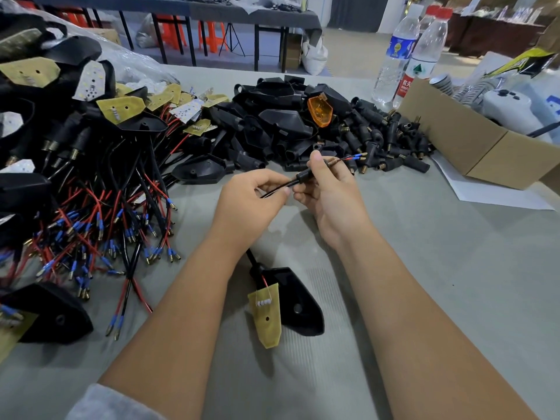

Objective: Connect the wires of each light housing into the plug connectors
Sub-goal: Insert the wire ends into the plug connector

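Right hand pinches a black plug connector above the desk while the left hand pinches the wires threaded through it, tips poking out, so next probably comes drawing slack from the housing.

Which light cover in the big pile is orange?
Only one: the orange lens sitting on top of the pile of black housings, behind the hands. All the other pieces around it are black.

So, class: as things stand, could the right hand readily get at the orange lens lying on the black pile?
Probably not yet: the right hand grips a plug connector with wires threaded through. Otherwise the orange lens lies uncovered atop the pile.
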Action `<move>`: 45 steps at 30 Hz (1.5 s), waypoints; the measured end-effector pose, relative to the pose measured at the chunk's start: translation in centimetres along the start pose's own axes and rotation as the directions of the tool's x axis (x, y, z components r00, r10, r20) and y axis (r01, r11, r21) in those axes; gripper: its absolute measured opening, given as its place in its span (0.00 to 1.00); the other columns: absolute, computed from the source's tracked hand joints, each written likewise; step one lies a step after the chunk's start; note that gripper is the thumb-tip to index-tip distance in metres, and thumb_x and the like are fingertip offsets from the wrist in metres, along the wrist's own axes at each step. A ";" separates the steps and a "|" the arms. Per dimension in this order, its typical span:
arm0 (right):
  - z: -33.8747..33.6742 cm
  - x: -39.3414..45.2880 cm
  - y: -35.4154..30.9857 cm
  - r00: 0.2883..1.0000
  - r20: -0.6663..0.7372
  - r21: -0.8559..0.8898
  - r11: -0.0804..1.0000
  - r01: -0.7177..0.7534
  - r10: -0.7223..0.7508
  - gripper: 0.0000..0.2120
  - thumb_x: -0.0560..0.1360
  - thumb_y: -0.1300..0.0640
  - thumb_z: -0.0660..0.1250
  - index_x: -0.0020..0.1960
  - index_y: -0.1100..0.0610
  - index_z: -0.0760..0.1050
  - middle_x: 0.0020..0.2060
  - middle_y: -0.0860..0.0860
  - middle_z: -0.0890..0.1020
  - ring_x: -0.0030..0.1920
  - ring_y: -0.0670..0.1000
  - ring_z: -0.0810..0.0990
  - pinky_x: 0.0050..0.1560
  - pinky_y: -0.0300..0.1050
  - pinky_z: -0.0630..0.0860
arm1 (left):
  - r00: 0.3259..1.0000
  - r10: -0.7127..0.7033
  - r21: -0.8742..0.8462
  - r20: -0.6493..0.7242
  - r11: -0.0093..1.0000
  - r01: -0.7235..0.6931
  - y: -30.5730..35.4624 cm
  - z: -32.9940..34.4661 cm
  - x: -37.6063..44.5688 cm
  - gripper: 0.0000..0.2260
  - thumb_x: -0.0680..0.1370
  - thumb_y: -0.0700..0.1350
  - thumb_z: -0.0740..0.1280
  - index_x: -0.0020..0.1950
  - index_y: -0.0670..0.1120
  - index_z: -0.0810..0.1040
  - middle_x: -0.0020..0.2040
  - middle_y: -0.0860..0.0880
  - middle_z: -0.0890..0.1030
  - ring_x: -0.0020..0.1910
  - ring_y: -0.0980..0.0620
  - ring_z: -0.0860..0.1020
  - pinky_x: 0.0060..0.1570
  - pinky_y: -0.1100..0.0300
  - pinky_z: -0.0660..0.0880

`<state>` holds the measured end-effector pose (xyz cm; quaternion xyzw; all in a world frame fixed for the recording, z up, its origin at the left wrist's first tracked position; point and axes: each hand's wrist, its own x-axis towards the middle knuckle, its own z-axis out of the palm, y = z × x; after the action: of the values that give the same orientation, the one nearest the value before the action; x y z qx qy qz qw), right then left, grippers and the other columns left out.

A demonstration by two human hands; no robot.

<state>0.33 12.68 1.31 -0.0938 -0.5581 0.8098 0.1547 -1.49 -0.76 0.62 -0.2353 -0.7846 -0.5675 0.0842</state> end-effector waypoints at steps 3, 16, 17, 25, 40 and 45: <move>-0.1 -0.2 -0.2 1.000 0.018 0.037 0.999 -0.022 0.022 0.09 0.80 0.53 0.64 0.48 0.58 0.71 0.31 0.50 0.79 0.29 0.47 0.78 0.32 0.39 0.75 | 1.000 -0.020 0.000 -0.012 1.000 0.020 0.1 0.0 0.0 0.11 0.76 0.39 0.70 0.43 0.56 0.81 0.41 0.52 0.84 0.42 0.54 0.80 0.46 0.60 0.77; -0.2 -0.4 -0.6 0.988 0.124 0.149 0.983 -0.106 0.088 0.06 0.79 0.66 0.63 0.47 0.58 0.74 0.32 0.50 0.79 0.33 0.49 0.77 0.38 0.39 0.77 | 0.995 -0.063 -0.079 -0.075 0.995 0.057 -0.2 -0.6 0.3 0.06 0.75 0.39 0.71 0.44 0.50 0.82 0.39 0.54 0.82 0.41 0.60 0.79 0.45 0.69 0.74; -0.1 -0.4 -0.6 0.990 0.117 0.124 0.988 -0.096 0.081 0.05 0.79 0.66 0.63 0.46 0.58 0.74 0.30 0.50 0.79 0.32 0.48 0.77 0.37 0.39 0.76 | 0.997 -0.044 -0.067 -0.059 0.997 0.040 -0.2 -0.6 0.3 0.05 0.75 0.39 0.71 0.45 0.49 0.82 0.39 0.53 0.82 0.42 0.58 0.80 0.47 0.66 0.75; 0.3 -0.4 0.2 0.991 0.135 -0.087 0.996 0.002 0.010 0.07 0.78 0.58 0.68 0.44 0.60 0.73 0.31 0.51 0.79 0.29 0.47 0.73 0.32 0.38 0.72 | 0.993 -0.059 -0.010 -0.102 0.998 0.058 0.4 -0.1 0.0 0.08 0.75 0.39 0.71 0.46 0.52 0.76 0.40 0.53 0.81 0.40 0.56 0.78 0.43 0.65 0.74; -0.2 -0.1 0.4 0.999 0.034 0.022 1.000 -0.002 0.001 0.10 0.80 0.53 0.65 0.44 0.58 0.75 0.30 0.49 0.75 0.29 0.47 0.73 0.33 0.40 0.72 | 0.994 -0.107 0.079 0.008 0.991 0.106 0.3 0.1 -0.3 0.14 0.81 0.49 0.63 0.37 0.48 0.77 0.27 0.51 0.73 0.29 0.52 0.71 0.35 0.47 0.73; -0.2 -0.2 0.3 0.999 0.054 -0.004 1.000 -0.002 0.002 0.11 0.80 0.52 0.65 0.41 0.55 0.74 0.28 0.48 0.76 0.29 0.46 0.73 0.34 0.40 0.72 | 0.997 -0.064 0.051 -0.048 0.997 0.066 0.3 0.0 -0.3 0.14 0.82 0.49 0.63 0.38 0.46 0.76 0.32 0.38 0.75 0.30 0.49 0.69 0.35 0.45 0.71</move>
<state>0.58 12.68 0.98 -0.0728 -0.5636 0.8111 0.1386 -1.07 -0.74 0.77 -0.1942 -0.8043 -0.5543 0.0901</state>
